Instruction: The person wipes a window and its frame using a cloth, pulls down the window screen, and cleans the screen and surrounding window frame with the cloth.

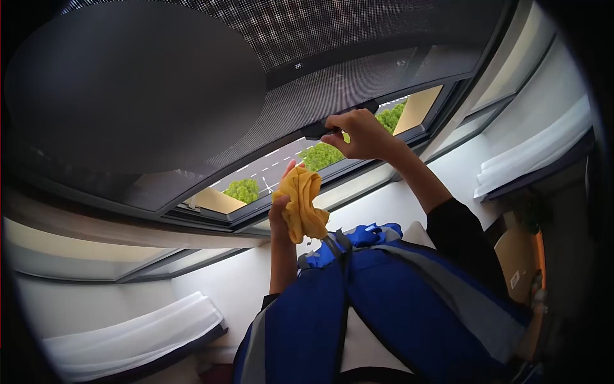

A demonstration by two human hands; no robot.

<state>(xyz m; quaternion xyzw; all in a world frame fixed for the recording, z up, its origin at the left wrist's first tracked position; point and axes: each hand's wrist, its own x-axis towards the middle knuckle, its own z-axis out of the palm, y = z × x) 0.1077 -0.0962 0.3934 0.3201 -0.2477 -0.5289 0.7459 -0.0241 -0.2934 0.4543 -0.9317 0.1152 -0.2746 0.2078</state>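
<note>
A crumpled yellow cloth (300, 201) is bunched in my left hand (279, 210), with the thumb across its near side and fingertips showing behind it. My right hand (363, 134) is up at the lower edge of a dark mesh window screen (358, 73), its fingers curled round a black handle (313, 132) on that edge. Below the screen's edge runs an open strip of the window, bounded by a dark frame (422, 136). The cloth hangs just inside this strip, lower and to the left of the handle.
Folded white curtains (137, 333) lie at the lower left, with more white curtains (534, 157) at the right. A pale sill (368, 198) runs under the window. Outside are green bushes (320, 157) and a road (275, 163). Blue-and-grey straps and clothing cover my chest.
</note>
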